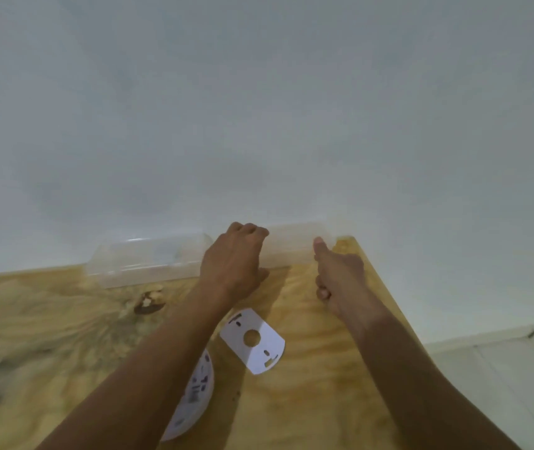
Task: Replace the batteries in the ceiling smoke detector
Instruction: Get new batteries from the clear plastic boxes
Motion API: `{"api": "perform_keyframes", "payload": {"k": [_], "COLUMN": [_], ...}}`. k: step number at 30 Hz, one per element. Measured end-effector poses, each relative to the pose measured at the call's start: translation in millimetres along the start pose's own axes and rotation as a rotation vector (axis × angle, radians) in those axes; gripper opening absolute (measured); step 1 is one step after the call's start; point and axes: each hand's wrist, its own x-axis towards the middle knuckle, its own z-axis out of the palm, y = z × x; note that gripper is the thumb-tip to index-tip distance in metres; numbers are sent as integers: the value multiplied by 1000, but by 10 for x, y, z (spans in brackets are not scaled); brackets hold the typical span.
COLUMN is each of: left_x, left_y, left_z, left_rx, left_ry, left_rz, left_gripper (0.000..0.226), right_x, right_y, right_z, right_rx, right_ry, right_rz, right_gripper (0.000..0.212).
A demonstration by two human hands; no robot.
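A white mounting plate (259,349) with a round hole lies flat on the plywood board (307,401) between my forearms. The round white smoke detector (195,393) lies nearer to me, half hidden under my left forearm. My left hand (231,259) has its fingers curled over the left end of a clear plastic box (291,245) at the board's far edge. My right hand (340,277) is fisted, its thumb stretched out against the box's front. No batteries are visible.
A second clear plastic box (148,259) stands to the left along the far edge, against the pale wall (259,108). A dark knot (148,303) marks the board. The board's right edge drops off to a white surface (502,368).
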Motion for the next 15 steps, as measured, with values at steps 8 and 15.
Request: {"api": "perform_keyframes", "payload": {"k": [8, 15], "left_x": [174, 147], "left_y": [-203, -351], "left_z": [183, 251], "left_rx": [31, -67], "left_ry": [14, 42], "left_rz": [8, 10], "left_gripper": [57, 62], "right_x": [119, 79], "right_y": [63, -47], "right_z": [135, 72], "right_rx": [75, 57], "right_ry": [-10, -61], "right_rz": [43, 72], "right_gripper": [47, 32]}}
